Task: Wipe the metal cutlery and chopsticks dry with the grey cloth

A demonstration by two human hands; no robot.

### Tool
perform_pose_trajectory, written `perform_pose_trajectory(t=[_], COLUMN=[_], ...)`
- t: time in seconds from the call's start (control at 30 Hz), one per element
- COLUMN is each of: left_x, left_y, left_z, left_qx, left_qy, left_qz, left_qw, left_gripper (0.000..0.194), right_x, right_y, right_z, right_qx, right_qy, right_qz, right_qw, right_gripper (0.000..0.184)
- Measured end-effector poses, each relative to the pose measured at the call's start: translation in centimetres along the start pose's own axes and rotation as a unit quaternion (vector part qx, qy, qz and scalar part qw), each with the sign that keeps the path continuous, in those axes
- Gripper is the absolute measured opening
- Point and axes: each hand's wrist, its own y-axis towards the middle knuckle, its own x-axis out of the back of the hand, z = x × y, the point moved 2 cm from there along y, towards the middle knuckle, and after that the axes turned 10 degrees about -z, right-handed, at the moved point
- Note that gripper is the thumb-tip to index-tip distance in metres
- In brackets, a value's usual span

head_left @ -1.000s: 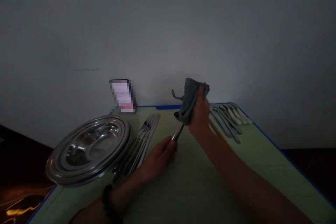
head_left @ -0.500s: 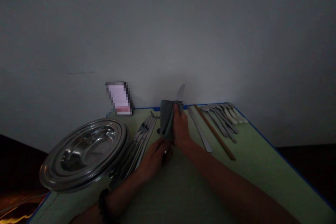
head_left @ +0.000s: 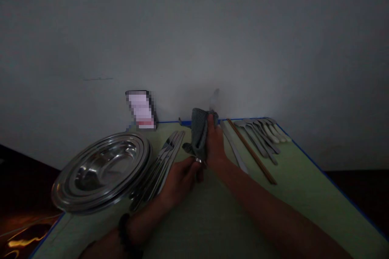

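- Nearest, the left hand [head_left: 182,176] is closed round the near end of a utensil [head_left: 214,99], above the green table [head_left: 304,206]; its wrist wears a dark bracelet [head_left: 125,232].
- The utensil lies ahead of the left hand, its long axis running forward and somewhat rightward, far end raised. The blurred tip looks like a knife blade, though in this dim light I would not swear to it.
- A grey cloth [head_left: 199,131] wraps its middle, so left hand, cloth and tip fall along one slanting line.
- The right hand [head_left: 215,143] grips the cloth around the utensil from the right side, thumb up; it sits farther forward, the nearer hand to the tip.
- Left of both hands, a cutlery bundle [head_left: 162,166] with much the same slant lies beside stacked metal dishes [head_left: 140,139].
- Rightward, a flat utensil [head_left: 235,149], wooden chopsticks [head_left: 252,153] and a row of spoons and white-handled pieces [head_left: 269,132] slant the opposite way.
- Farther back, left of the tip, a phone [head_left: 141,109] stands by the wall [head_left: 194,40].
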Motion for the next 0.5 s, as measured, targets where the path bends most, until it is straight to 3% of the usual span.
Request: perform_pose_trajectory(t=[0.2, 0.5], left_x=[0.2, 0.0], left_y=[0.0, -0.1], left_z=[-0.9, -1.0], left_qx=[-0.016, -0.017], left_qy=[0.040, 0.050], left_qz=[-0.026, -0.010], left_qw=[0.999, 0.999], left_gripper=[0.036, 0.039], right_x=[-0.1, 0.1], right_y=[-0.9, 0.1], right_z=[-0.5, -0.3], right_qx=[-0.002, 0.020], right_qy=[-0.036, -0.049], right_qz=[0.001, -0.004], right_qw=[0.999, 0.999], right_gripper=[0.046, 0.047])
